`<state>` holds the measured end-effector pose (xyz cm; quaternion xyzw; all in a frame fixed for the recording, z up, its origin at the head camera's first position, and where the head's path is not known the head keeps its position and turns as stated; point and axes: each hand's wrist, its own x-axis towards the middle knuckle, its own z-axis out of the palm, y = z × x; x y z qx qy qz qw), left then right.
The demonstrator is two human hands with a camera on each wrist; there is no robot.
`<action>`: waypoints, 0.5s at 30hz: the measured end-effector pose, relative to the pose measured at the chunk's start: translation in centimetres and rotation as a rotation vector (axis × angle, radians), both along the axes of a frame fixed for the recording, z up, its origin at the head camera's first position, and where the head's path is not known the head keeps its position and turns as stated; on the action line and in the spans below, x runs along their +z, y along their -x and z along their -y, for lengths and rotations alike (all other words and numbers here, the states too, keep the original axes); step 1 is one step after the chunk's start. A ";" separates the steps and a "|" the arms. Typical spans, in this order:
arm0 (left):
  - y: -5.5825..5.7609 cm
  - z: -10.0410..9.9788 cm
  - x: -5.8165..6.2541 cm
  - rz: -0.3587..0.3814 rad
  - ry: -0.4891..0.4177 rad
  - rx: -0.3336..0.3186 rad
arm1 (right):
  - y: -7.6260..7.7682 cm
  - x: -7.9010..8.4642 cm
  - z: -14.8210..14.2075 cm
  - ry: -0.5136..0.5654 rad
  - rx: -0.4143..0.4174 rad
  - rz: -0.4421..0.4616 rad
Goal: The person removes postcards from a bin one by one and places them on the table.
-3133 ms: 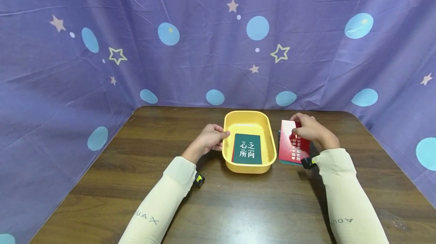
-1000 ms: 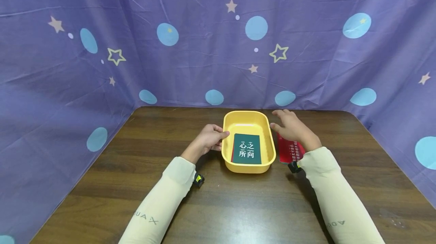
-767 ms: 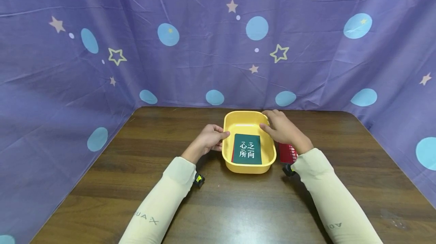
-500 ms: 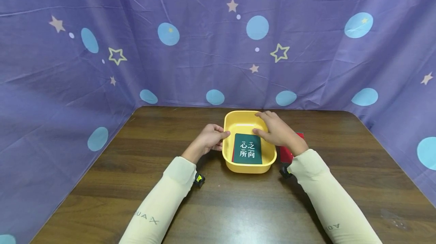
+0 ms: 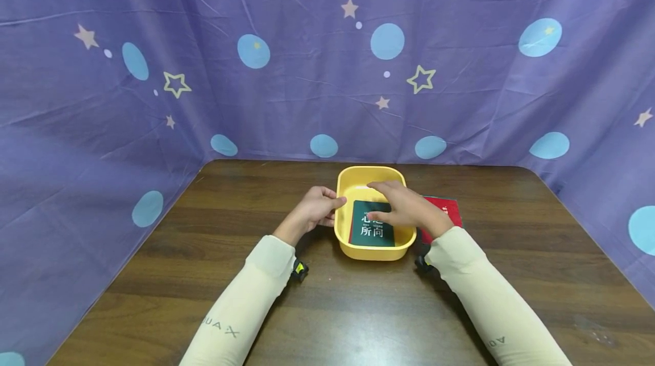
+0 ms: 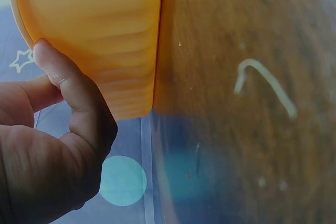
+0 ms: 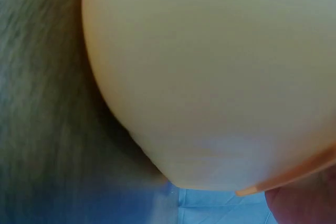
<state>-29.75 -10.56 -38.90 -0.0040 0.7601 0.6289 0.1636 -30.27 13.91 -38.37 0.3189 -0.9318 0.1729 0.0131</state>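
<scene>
A yellow plastic tub [image 5: 373,252] stands at the middle of the brown table. Inside it lies a dark green card [image 5: 372,233] with white characters, over something red. My left hand [image 5: 332,206] grips the tub's left rim, thumb on the edge; in the left wrist view the thumb [image 6: 63,77] presses the tub's outer wall [image 6: 105,30]. My right hand [image 5: 381,202] reaches over the right rim with its fingers stretched flat over the card's upper half. The right wrist view shows only the tub's blurred wall [image 7: 210,77].
A stack of red cards [image 5: 448,210] lies on the table just right of the tub, partly behind my right forearm. Purple cloth [image 5: 327,70] with stars and blue dots closes off the back and both sides. Bare wood [image 5: 358,309] stretches in front.
My right hand left the red stack and moved left across the tub's right rim, until it lay over the green card. The left hand and the tub stayed put.
</scene>
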 end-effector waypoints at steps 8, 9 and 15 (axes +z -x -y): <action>0.0 -0.1 0.0 0.004 -0.003 -0.004 | -0.3 -0.3 0.4 -0.142 -0.011 -0.018; 0.0 -0.1 0.0 0.004 -0.002 0.001 | -0.3 -0.3 0.5 -0.157 -0.006 -0.026; -0.1 0.1 0.1 0.004 0.000 0.005 | -0.4 -0.3 0.9 -0.222 -0.010 -0.032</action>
